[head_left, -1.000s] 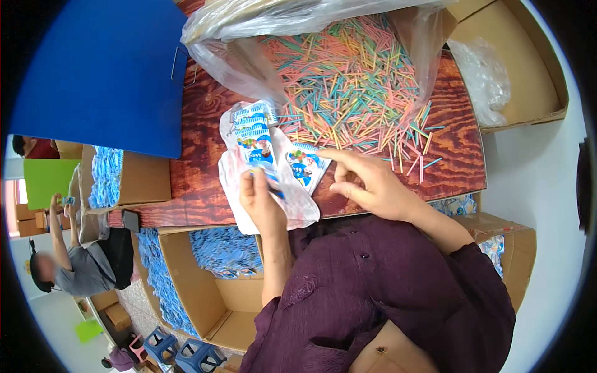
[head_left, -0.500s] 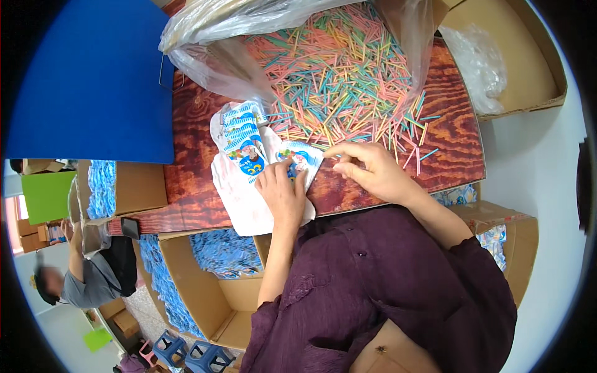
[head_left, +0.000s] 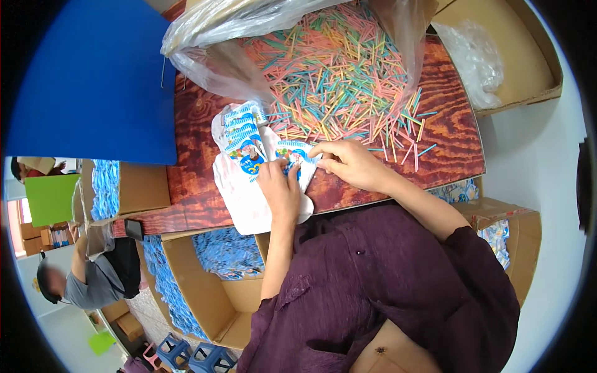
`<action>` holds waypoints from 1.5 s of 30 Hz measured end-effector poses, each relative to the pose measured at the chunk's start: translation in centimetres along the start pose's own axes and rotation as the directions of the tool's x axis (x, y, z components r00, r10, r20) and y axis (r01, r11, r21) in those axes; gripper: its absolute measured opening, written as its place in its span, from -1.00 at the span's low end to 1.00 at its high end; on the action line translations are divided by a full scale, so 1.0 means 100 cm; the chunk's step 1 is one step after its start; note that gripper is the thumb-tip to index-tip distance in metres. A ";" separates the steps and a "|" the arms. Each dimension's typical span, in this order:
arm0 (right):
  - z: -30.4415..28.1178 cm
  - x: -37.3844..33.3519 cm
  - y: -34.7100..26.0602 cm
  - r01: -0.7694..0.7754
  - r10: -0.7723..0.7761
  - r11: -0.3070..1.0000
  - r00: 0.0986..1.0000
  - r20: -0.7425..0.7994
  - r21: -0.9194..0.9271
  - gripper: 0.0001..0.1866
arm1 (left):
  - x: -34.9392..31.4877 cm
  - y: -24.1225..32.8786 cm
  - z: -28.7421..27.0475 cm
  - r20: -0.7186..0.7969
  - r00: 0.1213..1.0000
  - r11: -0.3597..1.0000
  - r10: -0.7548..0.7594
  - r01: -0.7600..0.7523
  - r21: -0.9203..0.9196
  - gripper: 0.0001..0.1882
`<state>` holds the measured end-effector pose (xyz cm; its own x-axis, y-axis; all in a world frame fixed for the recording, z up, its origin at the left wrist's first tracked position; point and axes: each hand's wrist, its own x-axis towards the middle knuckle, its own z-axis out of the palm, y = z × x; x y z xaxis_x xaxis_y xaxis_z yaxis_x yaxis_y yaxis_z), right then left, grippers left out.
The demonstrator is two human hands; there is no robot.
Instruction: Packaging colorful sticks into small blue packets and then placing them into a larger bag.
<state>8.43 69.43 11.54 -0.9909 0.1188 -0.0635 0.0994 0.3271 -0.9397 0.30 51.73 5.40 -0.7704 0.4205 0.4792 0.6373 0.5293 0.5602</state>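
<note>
A blue-and-white printed packet [head_left: 302,163] lies tilted on a white cloth [head_left: 239,200] with pinkish stains. My left hand [head_left: 280,191] holds this packet at its lower left, fingers and thumb pressed on it. At the packet's right edge, my right hand [head_left: 354,165] has thumb and index finger closed on the corner; whether anything small is also between them is hidden. Left of it, more printed packets [head_left: 244,138] overlap in a row on the cloth. Just beyond both hands spreads a big heap of thin pastel sticks [head_left: 336,74], pink, yellow, green and blue.
Clear plastic sheeting [head_left: 217,68] surrounds the heap on the wood-patterned table [head_left: 451,133]. Loose sticks lie at its right. Cardboard boxes [head_left: 205,292] with blue packets stand below the table edge. A blue panel [head_left: 93,81] rises at left. Another person [head_left: 93,280] works at far left.
My right hand has moved slightly left, and its fingertips now meet the packet's right edge. My left hand stays on the packet, barely shifted. The other person's arm has moved a little.
</note>
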 end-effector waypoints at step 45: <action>-0.007 -0.018 0.007 0.154 -0.163 0.987 0.950 -0.266 -0.055 -0.77 | -0.001 0.058 -0.010 0.208 0.974 0.871 -0.094 0.182 -0.457 -0.84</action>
<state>10.33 70.07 11.26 -0.9334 0.3089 0.1826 -0.0499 0.3922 -0.9185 4.11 54.06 9.29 -0.8139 0.5126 0.2735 0.4233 0.2008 0.8834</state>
